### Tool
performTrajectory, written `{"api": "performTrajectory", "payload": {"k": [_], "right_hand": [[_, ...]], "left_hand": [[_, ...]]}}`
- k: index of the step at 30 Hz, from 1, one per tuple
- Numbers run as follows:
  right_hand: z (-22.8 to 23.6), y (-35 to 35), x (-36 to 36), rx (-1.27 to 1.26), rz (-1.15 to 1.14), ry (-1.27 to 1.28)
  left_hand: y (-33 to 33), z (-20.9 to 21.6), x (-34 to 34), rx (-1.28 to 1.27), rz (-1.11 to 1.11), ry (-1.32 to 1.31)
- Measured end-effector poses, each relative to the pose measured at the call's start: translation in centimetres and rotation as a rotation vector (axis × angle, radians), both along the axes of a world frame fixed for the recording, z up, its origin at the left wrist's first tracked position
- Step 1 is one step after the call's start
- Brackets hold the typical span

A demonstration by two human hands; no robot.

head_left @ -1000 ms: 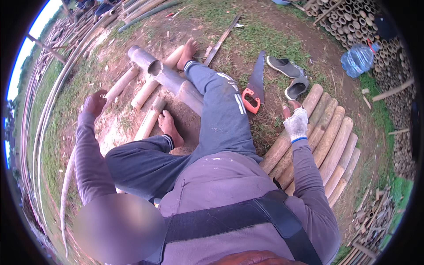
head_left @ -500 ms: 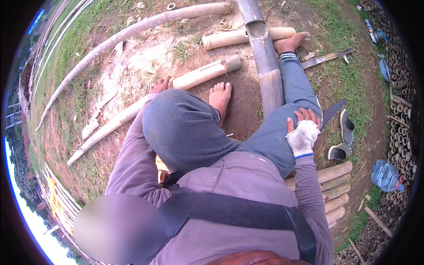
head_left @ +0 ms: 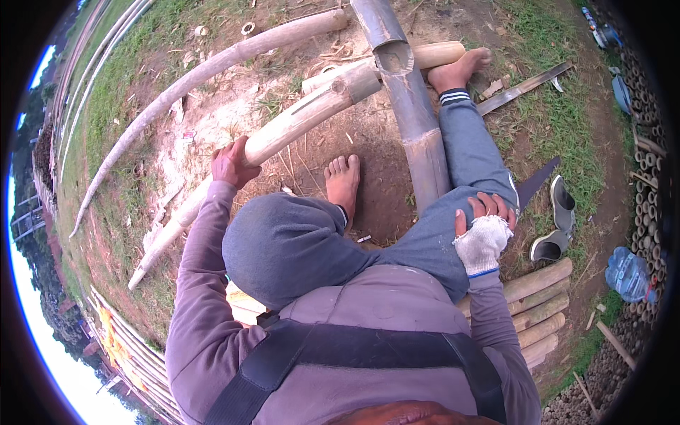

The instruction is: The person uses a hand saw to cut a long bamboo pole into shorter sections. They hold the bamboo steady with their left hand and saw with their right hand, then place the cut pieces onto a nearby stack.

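Observation:
My left hand [head_left: 235, 164], bare, is wrapped round a pale bamboo pole [head_left: 304, 113] that slants from lower left to upper right. The pole's thick end sits beside a grey split bamboo pole [head_left: 416, 106]; whether they touch, I cannot tell. That grey pole has a notch cut near its far end and lies over a short bamboo piece [head_left: 438, 54]. On my right thigh rests my right hand [head_left: 485, 237], in a white fingerless glove, its fingers spread and holding nothing. Past that knee a dark saw-like blade [head_left: 538, 181] sticks out, its other end hidden.
A long curved bamboo pole [head_left: 212, 67] lies far left. At right are grey slip-on shoes [head_left: 556, 219], a flat split bamboo strip [head_left: 525, 88], a clear plastic bottle [head_left: 629, 275] and stacked bamboo [head_left: 648, 234]. Several cut bamboo lengths [head_left: 535, 301] lie beside my right arm.
My left hand has taken hold of the pale pole and raised it, moving its thick end up toward the grey pole. My right hand stays on the thigh.

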State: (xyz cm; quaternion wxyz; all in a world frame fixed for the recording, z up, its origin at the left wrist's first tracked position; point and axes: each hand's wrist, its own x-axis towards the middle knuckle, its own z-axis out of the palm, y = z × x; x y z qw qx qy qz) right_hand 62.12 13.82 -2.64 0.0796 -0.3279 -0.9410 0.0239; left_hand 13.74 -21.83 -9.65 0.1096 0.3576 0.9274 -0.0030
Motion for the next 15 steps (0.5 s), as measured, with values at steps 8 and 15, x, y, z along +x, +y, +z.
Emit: {"api": "performTrajectory", "payload": {"k": [8,15], "right_hand": [[-0.1,1.0,1.3,-0.03,-0.007,0.05],[-0.9,2.7,2.8,-0.104,-0.044,0.128]], "left_hand": [[30.9,6.3,2.4,-0.006,-0.27,-0.285],[51.4,6.7,3.3,0.266,-0.334,-0.189]]}}
